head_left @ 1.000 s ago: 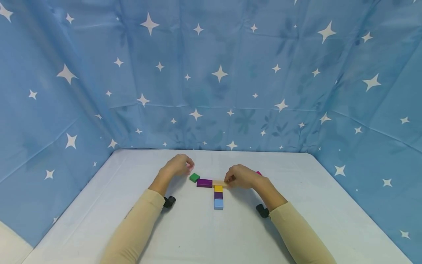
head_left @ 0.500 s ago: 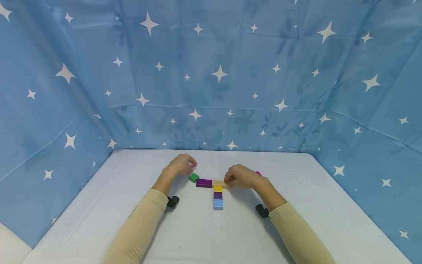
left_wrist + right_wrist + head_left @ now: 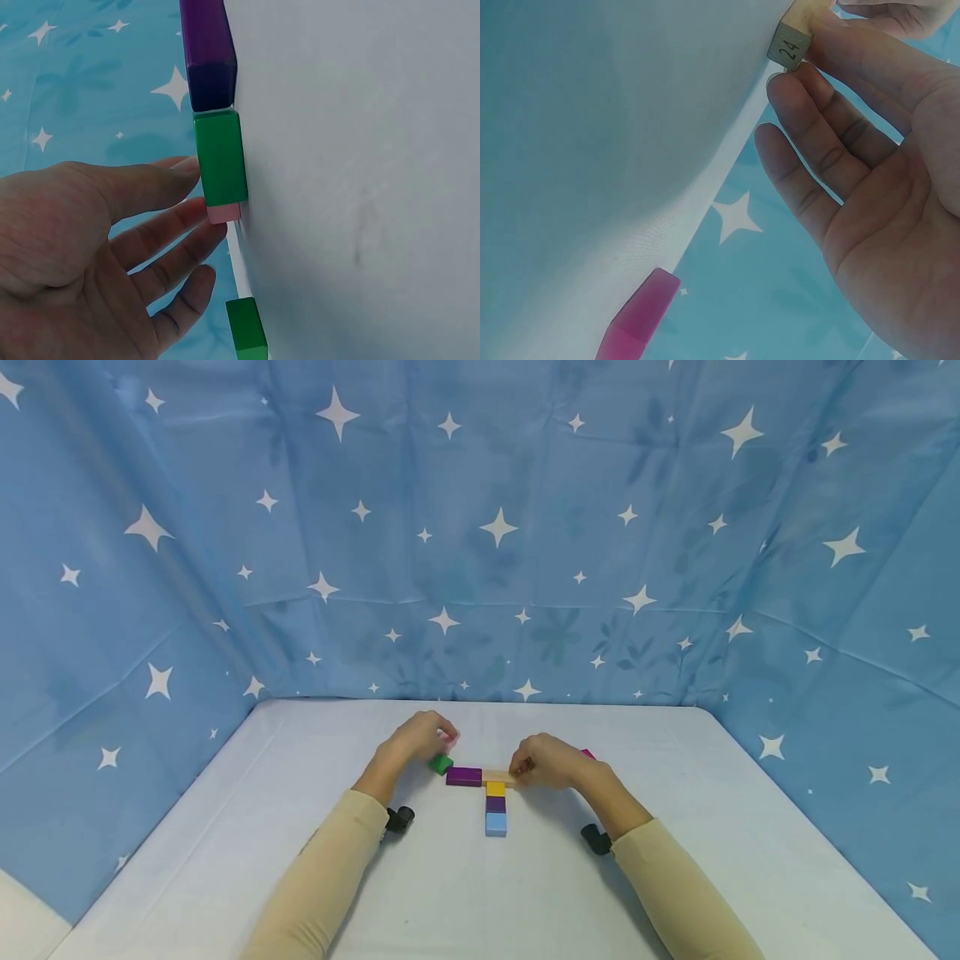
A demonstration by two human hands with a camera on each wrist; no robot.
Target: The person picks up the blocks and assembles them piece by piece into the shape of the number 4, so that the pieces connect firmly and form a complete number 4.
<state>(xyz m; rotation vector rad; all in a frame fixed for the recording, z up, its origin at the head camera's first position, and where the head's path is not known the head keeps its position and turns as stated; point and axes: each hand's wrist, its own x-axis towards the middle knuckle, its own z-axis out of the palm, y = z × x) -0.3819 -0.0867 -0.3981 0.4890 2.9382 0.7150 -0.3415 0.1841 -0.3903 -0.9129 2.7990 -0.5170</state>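
My left hand [image 3: 418,737] pinches a pink block [image 3: 223,213] between thumb and fingers, just above the far part of the table. A green block [image 3: 220,159] partly hides it in the left wrist view. In the head view this green block [image 3: 441,765] lies below my left fingertips, at the left end of a long purple block [image 3: 464,777]. To the right of the purple block, a natural wood block [image 3: 497,777] continues the row. My right hand [image 3: 547,761] pinches that wood block's right end, marked 24 in the right wrist view.
A column of yellow [image 3: 496,789], dark purple [image 3: 496,805] and light blue [image 3: 496,825] blocks runs toward me from the wood block. A magenta block [image 3: 639,315] lies right of my right hand. Another green block [image 3: 247,330] shows low in the left wrist view. A starry blue curtain [image 3: 480,568] surrounds the table.
My left hand has moved right with the pink block, coming over the green block and partly covering it. The right hand and the row of blocks stay in place.
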